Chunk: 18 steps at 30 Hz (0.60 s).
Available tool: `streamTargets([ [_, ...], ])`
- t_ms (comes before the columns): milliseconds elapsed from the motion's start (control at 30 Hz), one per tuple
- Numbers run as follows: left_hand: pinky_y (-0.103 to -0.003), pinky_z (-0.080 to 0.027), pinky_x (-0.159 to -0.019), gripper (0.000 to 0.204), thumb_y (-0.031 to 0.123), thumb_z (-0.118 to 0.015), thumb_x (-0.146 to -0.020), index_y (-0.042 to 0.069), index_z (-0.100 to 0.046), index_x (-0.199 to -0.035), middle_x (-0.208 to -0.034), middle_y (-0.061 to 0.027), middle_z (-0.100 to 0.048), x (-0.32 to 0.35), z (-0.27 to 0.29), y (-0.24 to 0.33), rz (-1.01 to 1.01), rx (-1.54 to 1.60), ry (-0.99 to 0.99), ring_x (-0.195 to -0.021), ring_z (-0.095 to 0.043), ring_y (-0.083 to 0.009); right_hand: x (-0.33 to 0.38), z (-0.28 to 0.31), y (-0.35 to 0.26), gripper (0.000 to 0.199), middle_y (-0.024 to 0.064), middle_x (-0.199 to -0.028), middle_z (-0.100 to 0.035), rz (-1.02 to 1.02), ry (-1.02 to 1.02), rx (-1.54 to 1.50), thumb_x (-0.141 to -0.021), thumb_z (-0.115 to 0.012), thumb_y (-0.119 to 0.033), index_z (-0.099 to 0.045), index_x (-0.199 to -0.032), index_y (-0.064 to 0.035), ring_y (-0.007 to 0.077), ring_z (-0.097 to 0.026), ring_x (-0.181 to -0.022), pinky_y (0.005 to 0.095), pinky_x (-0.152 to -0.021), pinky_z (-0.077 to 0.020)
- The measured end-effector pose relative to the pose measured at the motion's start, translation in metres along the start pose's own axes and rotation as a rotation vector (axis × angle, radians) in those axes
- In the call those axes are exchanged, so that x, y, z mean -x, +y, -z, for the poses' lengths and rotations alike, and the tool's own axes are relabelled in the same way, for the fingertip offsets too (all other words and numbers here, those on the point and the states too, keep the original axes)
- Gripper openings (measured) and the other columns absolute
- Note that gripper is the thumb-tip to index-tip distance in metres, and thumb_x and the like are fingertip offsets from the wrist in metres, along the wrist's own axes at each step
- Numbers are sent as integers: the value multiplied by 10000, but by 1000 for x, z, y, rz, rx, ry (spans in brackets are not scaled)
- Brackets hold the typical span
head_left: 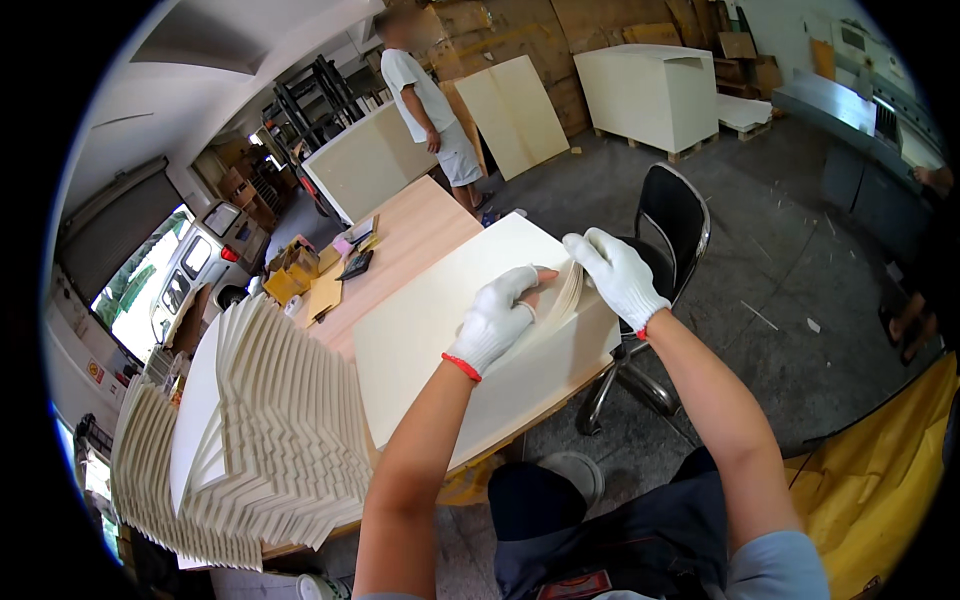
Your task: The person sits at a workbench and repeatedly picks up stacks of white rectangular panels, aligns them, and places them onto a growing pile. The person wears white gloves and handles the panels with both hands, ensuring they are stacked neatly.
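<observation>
A stack of large cream-white paper sheets [420,345] lies at the near end of the table. My right hand [617,275], in a white knit glove with a red cuff, is closed on the stack's right corner, where several sheets [569,290] bend upward in a fan. My left hand [493,318] wears a matching glove with some bare fingertips showing. It rests on top of the stack, fingers apart and reaching toward the bent sheets. To the left stands a tall pile of folded cream sheets [285,400] in zigzag layers.
On the wooden table [415,235] are a dark calculator [355,265] and a yellow box [292,268]. A black chair [672,215] stands right of the table. Beyond it, a person [425,105] stands near large boards [515,115] and a pallet stack [648,98]. Yellow sheeting [880,480] lies at lower right.
</observation>
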<state>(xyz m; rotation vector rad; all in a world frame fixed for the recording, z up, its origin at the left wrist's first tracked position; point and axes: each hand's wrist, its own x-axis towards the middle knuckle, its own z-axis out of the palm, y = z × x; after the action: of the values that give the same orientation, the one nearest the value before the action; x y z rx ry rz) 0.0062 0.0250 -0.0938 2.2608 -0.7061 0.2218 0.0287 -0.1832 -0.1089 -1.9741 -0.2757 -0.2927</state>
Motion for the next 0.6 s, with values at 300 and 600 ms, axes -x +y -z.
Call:
streamTargets([
  [300,-323,-521,-861,416,102,-692,-873,15,-589,-1266,-1206,-114,-662,-2,-2,5,82,87,-33,-1084,-626,-180,6,-13,11,493,233,-834,-624,165,216,-19,-1002,-405,-510,-595,-898,-67,450,-595,-859,508,-716,-426],
  [600,-344,-513,-851,381,166,-710,-885,101,-627,-1251,-1021,-145,-704,0,-2,20,162,-16,51,-901,-671,-225,5,-9,16,483,230,-812,-628,154,198,57,-1003,-410,-510,-598,-910,-76,444,-605,-828,526,-691,-422],
])
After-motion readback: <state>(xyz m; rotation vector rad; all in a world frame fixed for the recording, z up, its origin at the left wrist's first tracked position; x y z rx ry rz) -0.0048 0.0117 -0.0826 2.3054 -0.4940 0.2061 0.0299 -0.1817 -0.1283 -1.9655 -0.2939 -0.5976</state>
